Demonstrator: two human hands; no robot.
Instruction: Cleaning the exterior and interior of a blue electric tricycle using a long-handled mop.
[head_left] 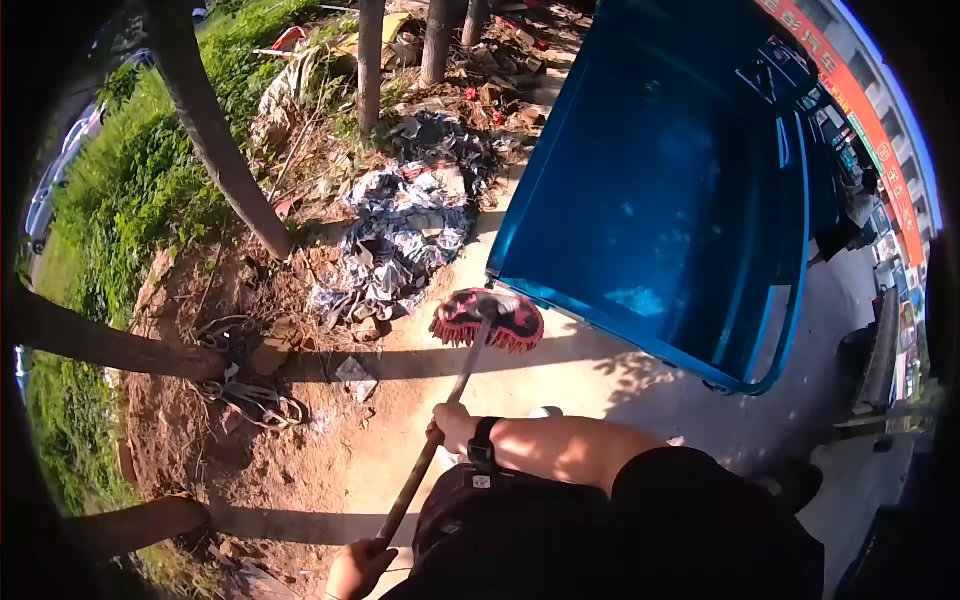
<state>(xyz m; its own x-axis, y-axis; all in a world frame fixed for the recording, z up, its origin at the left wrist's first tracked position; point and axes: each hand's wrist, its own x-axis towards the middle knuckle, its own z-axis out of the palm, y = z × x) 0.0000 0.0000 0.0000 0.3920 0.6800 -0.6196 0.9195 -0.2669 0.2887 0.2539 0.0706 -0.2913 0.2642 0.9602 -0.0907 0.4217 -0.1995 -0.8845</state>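
Note:
Both my hands are closed around the long pole of a mop [489, 318], with a red and black head and a red fringe. My right hand [455, 428], with a dark watch at its wrist, grips the pole about midway. Lower down, my left hand [358, 570] holds it near its end, close to the lower edge of the view. The mop head is just off the near left corner of a glossy blue cargo bed [640, 200]; I cannot tell whether it touches the ground.
Crumpled silvery sheeting [400, 225] lies left of the cargo bed among dirt and debris. Several tree trunks [215, 135] lean along the left, with green plants [130, 220] behind. Tangled cord [250, 400] lies on the soil. An orange banner [890, 170] hangs at far right.

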